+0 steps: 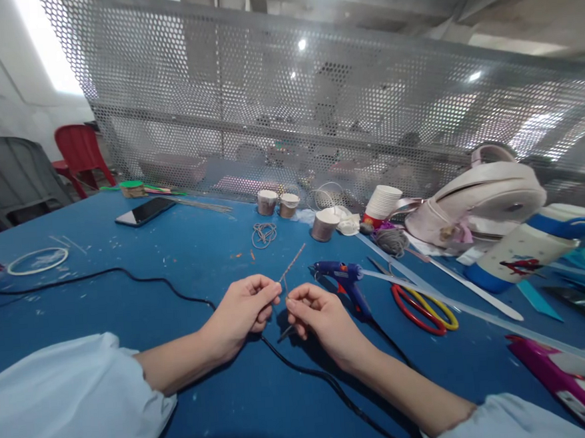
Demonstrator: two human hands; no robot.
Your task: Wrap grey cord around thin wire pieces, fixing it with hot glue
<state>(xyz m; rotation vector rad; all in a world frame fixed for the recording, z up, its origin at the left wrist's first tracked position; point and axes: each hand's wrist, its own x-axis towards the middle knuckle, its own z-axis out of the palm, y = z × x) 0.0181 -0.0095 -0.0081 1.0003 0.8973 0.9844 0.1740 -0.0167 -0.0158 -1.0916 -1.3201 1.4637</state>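
Observation:
My left hand (246,309) and my right hand (316,314) meet above the blue table (185,253), both with fingers pinched. Between them they hold a thin stick wrapped in twine (293,262), which slants up and away to the right from my left fingertips. My right fingertips pinch a thin strand just beside the stick's lower part. A black cable (141,279) runs under both wrists. A blue glue gun (344,279) lies just right of my right hand.
Scissors with red and yellow handles (423,306) and long clear sticks (458,301) lie to the right. Paper cups (325,225), a twine coil (264,234), a phone (144,211), a white ring (38,261), a pale bag (476,203) and a perforated metal screen (285,113) stand behind.

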